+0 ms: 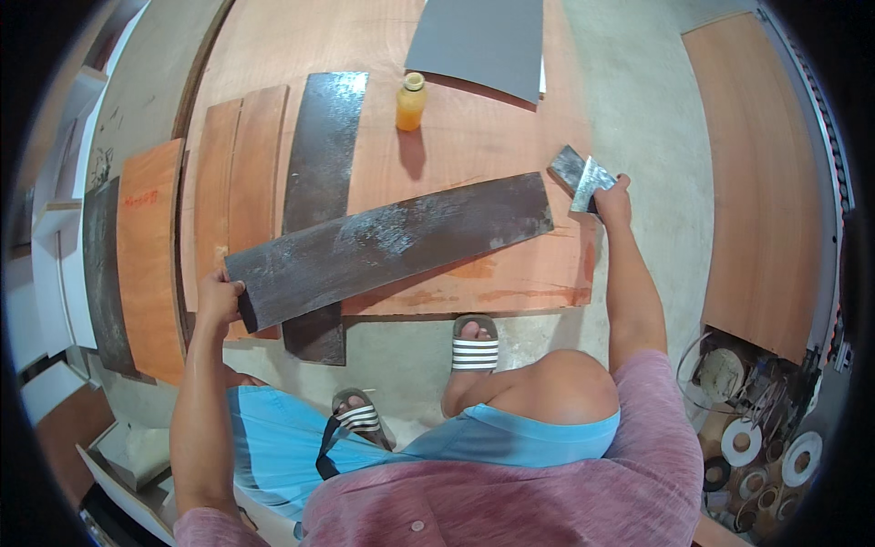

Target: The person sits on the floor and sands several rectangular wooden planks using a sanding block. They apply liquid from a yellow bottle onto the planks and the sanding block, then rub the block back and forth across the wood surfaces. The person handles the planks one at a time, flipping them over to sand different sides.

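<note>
My left hand (pixel 219 299) grips the near left end of a long dark board (pixel 403 239), whose surface has a patchy whitish sheen. The board slants up to the right over a light plywood sheet (pixel 472 150). At the sheet's right edge my right hand (pixel 613 202) holds a flat metal scraper blade (pixel 592 183). Beside and partly behind that blade is a small dark block (pixel 568 167). A second dark board (pixel 327 150) lies lengthwise, partly covered by the held one. Beyond it stands a small bottle of orange-yellow liquid (pixel 411 102).
Reddish wood planks (pixel 258 157) lie to the left, with an orange board (pixel 150 239) farther out. A grey panel (pixel 478 41) rests at the back. On the right are a large wood panel (pixel 759 184), cables and several rolls of tape (pixel 741 442).
</note>
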`<state>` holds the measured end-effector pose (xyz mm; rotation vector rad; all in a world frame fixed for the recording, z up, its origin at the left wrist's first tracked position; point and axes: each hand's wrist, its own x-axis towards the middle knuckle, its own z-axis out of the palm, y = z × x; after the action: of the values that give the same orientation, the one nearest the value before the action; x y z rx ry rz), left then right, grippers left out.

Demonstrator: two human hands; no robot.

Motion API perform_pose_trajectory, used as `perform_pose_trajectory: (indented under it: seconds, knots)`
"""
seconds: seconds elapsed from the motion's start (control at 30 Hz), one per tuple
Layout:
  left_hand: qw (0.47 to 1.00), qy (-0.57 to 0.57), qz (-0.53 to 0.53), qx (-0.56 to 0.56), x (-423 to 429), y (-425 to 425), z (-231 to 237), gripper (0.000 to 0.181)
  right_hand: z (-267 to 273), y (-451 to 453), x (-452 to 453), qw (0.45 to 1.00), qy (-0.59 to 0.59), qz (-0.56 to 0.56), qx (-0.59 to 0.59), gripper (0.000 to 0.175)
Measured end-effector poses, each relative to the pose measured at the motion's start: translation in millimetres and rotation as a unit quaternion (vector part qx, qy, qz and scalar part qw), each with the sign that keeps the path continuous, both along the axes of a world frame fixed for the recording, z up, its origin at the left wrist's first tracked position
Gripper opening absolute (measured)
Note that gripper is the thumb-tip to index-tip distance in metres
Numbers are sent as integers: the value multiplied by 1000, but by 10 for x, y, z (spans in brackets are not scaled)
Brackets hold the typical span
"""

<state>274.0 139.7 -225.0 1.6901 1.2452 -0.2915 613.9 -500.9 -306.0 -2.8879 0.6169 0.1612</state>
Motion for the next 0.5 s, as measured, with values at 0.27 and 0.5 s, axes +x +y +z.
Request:
perform_pose_trajectory:
  seconds: [0.27, 0.5]
  knots:
    - [999, -14, 0, -48, -96, 154, -50, 9, 542, 1039, 65, 947, 28, 155, -281, 46]
    - [999, -35, -15, -12, -94, 21, 1, 6, 584, 2176, 500, 944, 137, 276, -121, 28]
